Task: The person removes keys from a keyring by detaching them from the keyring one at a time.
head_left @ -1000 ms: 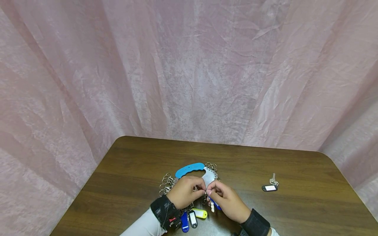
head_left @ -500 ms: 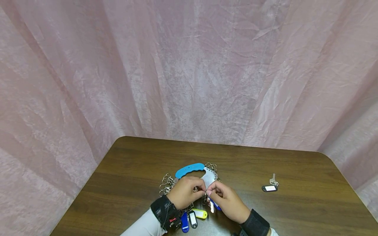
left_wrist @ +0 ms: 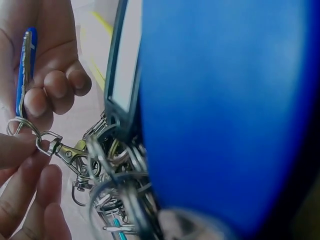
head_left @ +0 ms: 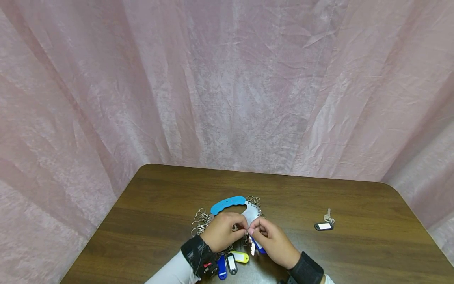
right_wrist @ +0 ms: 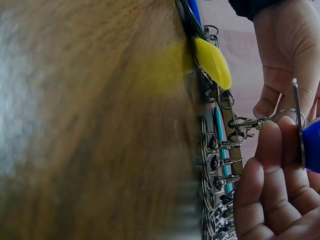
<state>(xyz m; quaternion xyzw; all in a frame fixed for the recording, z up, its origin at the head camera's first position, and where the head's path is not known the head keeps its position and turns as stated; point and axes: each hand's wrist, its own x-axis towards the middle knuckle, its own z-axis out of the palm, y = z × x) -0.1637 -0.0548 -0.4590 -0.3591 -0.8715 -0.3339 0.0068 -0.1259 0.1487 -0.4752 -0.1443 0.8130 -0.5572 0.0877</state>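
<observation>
In the head view a key holder with a light-blue grip [head_left: 227, 203] and silver plate [head_left: 251, 213] lies under my hands, ringed with metal clasps. My left hand [head_left: 224, 231] pinches a swivel clasp [left_wrist: 64, 151] at its loop. Beside it my right hand [head_left: 274, 241] pinches a split ring [left_wrist: 23, 120] linked through that loop; fingers partly hide the contact. From the ring hang a silver key [head_left: 253, 247] and a blue key tag [head_left: 261, 249]. Both hands' fingertips meet at the ring.
Near the left wrist lie a yellow tag [head_left: 241, 257], a black tag [head_left: 232, 264] and another blue tag [head_left: 222, 268]. A black-tagged key [head_left: 324, 226] lies apart on the wooden table [head_left: 170, 181], to the right. A pink curtain [head_left: 227, 86] hangs behind.
The hanging key has swung slightly left, and the blue tag shows more of its white label. Both hands stay almost in place.
</observation>
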